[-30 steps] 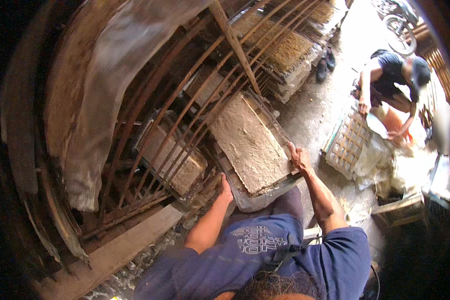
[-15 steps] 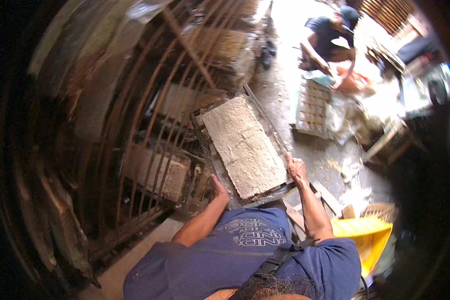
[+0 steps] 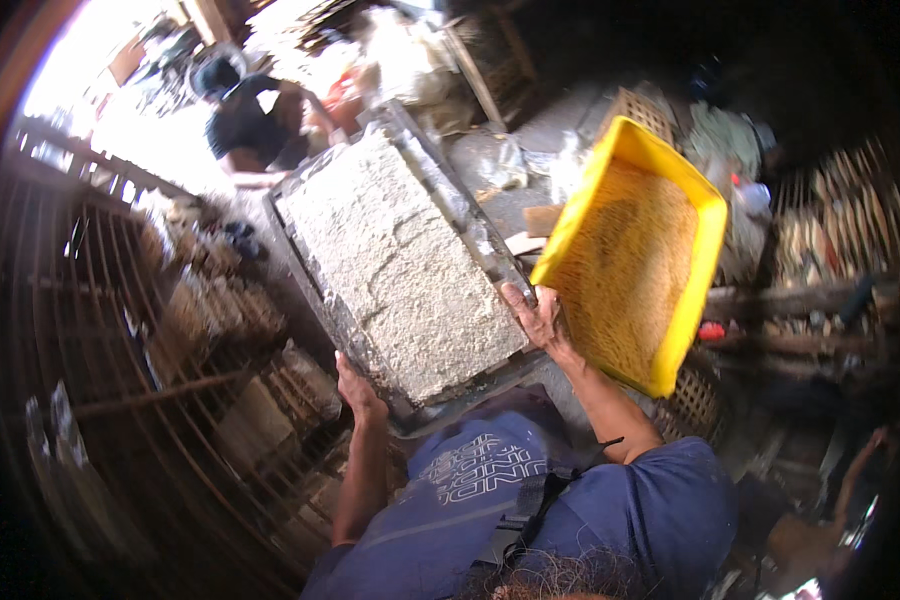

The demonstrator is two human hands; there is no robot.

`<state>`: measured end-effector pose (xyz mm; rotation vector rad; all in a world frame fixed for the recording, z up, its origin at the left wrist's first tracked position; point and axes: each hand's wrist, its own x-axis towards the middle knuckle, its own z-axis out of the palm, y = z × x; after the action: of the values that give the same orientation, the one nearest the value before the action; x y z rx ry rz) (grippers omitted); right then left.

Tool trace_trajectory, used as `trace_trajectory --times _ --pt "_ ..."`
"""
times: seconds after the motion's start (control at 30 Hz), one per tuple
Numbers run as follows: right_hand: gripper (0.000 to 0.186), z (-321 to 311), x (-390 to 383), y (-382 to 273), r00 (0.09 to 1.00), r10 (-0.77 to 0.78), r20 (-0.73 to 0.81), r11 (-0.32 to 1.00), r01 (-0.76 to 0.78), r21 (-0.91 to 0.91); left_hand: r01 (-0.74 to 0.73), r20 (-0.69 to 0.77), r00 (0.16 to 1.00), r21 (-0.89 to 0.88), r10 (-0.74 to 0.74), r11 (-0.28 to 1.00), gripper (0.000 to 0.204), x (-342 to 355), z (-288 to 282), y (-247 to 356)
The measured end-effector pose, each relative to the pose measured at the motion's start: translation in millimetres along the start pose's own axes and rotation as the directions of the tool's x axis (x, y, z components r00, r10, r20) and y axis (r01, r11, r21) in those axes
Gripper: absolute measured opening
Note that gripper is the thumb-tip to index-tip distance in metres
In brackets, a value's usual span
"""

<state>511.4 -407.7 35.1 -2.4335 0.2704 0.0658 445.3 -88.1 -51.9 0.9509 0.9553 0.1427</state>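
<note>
A pale, crumbly slab [image 3: 400, 265] lies on a dark, flat tray [image 3: 458, 208] in front of my torso. My left hand [image 3: 358, 388] holds the tray's near left side, the thumb pointing up along the edge and the other fingers mostly hidden beneath. My right hand [image 3: 538, 316] grips the right rim near the near corner. The tray is turned slightly, its far end leaning to the left. Close beyond my right hand stands a yellow plastic crate [image 3: 692, 300], whose inside looks orange-brown and grainy.
A barred rack [image 3: 100, 340] with blocky slabs [image 3: 205, 320] runs along the left. Far left of centre, another person [image 3: 260, 120] in dark clothes and a cap crouches beyond the tray. A woven basket [image 3: 692, 402] sits below the crate, and slatted shelving [image 3: 830, 230] stands at right.
My view and body have turned to the right, bringing the yellow crate up beside my right hand. The tray stays in both hands and appears nearer and larger. The other person now appears on the left.
</note>
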Motion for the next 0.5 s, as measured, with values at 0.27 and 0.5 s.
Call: trace_trajectory --times 0.27,0.5 --pt "0.076 -100 92 222 0.967 0.254 0.01 0.952 -0.252 0.176 -0.168 0.058 0.986 0.277 0.158 0.946 0.042 -50 237 -106" --pt "0.088 -131 84 294 0.895 0.423 -0.142 0.897 -0.391 0.206 -0.284 0.251 0.953 0.556 0.168 0.781 0.049 -54 312 -152"
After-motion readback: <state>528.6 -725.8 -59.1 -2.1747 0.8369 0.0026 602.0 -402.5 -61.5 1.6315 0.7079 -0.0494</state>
